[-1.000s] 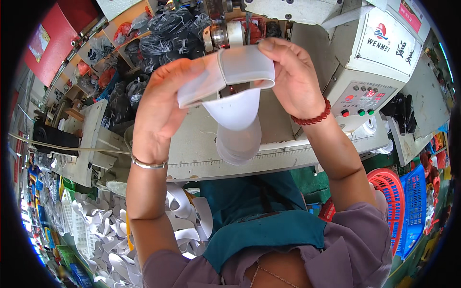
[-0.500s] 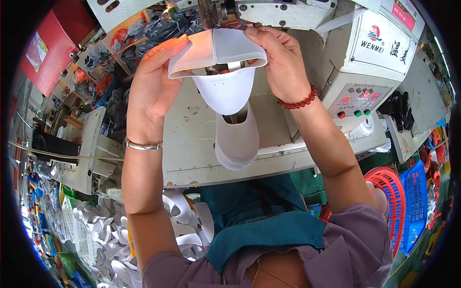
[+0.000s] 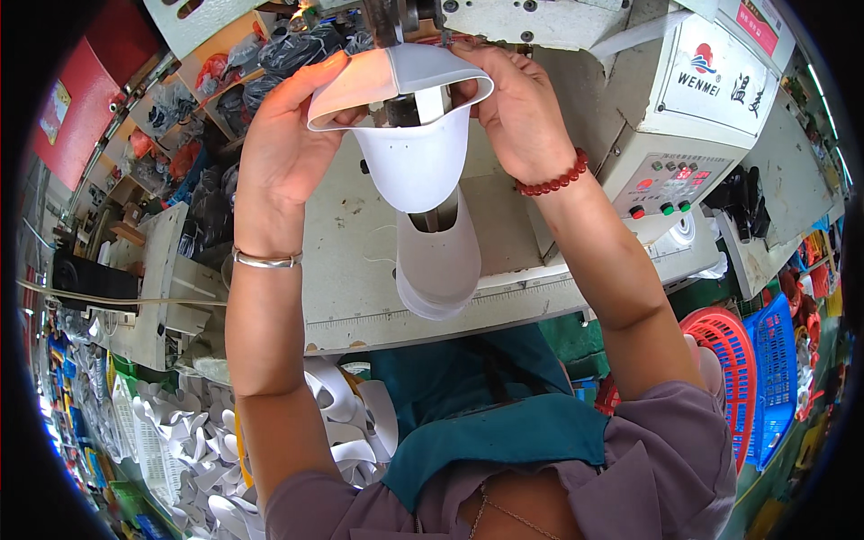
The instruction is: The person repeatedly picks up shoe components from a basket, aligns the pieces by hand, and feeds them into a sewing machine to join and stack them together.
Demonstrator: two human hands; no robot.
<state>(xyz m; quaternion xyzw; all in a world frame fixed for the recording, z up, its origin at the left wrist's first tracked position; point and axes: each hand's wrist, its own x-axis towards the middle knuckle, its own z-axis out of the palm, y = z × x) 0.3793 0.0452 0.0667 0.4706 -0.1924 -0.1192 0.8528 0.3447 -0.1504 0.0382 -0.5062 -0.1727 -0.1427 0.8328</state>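
- At the sewing machine [image 3: 558, 18], above the work table [image 3: 360, 261]: both hands raised, holding one white shoe piece [image 3: 414, 135] between them, just under the machine head
- Left hand [image 3: 288, 144]: fingers closed on the piece's left edge, thumb underneath; silver bangle [image 3: 263, 260] on the wrist
- Right hand [image 3: 517, 112]: fingers gripping the right edge; red bead bracelet [image 3: 551, 178] on the wrist
- Shoe piece: upper band curved open, lower part hanging towards the table
- Control box [image 3: 666, 171] with coloured buttons just right of the right forearm
- Red basket [image 3: 724, 355] and blue basket [image 3: 778, 360] at lower right
- Heap of white cut pieces [image 3: 207, 441] at lower left, beside the left elbow
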